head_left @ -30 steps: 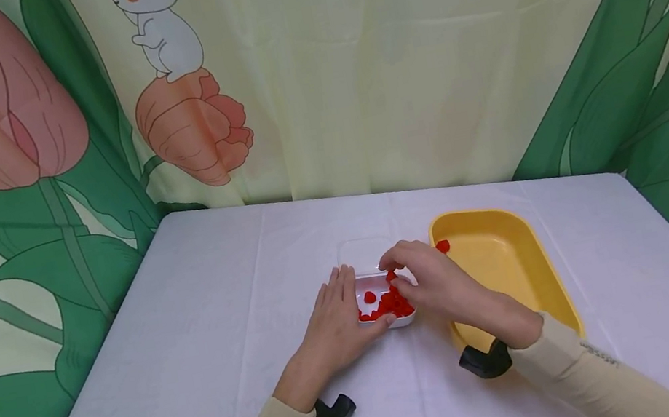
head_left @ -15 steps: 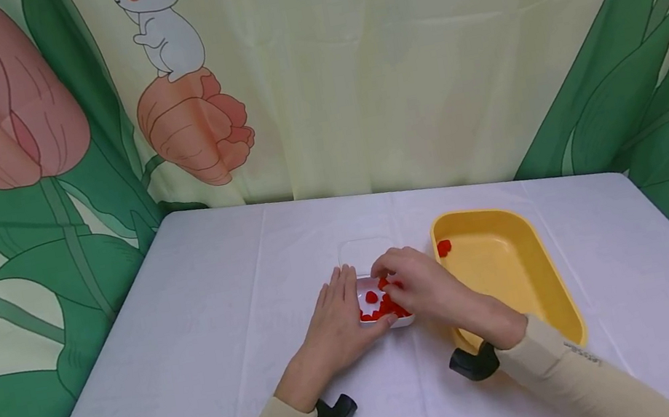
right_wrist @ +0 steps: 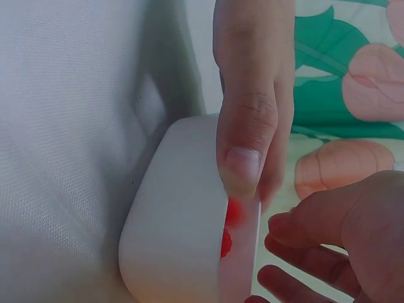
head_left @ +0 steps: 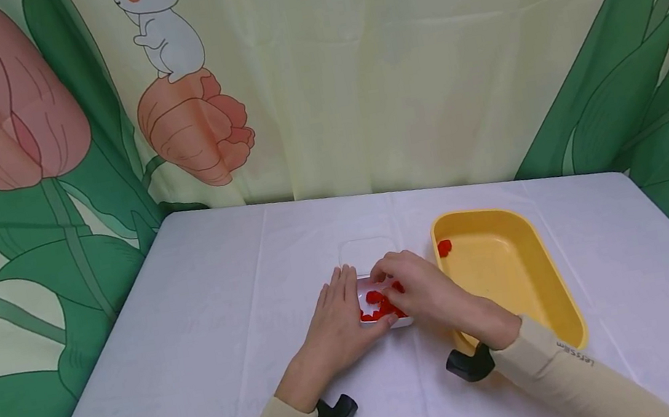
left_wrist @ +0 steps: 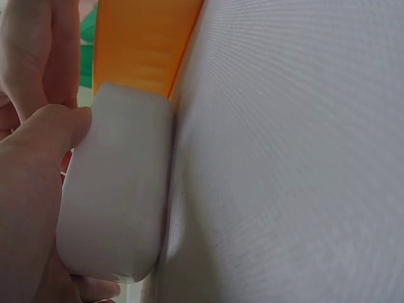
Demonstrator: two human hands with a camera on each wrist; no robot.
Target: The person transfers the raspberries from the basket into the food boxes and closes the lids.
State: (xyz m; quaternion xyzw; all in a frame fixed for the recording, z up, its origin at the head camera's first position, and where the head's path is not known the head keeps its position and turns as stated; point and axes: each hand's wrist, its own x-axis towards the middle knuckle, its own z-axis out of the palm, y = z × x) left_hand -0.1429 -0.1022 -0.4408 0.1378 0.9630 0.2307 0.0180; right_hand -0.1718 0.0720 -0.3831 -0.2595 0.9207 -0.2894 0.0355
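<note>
A small white box stands on the table with several small red berry-like pieces inside. My left hand holds the box, fingers along its left side and thumb over the near rim. In the left wrist view, that thumb lies on the edge of the box. Over the right part of the opening is my right hand, bent at the fingers and partly covering the contents. The right wrist view shows its thumb and fingers apart, with no piece visible between them.
A yellow tray sits to the right of the box, with red pieces at its far left corner. Behind the box lies a clear lid. A printed curtain hangs beyond the table's far edge.
My right hand has moved left over the box and let go of a red piece, which now lies beside another one inside. My left hand has stayed in place.
</note>
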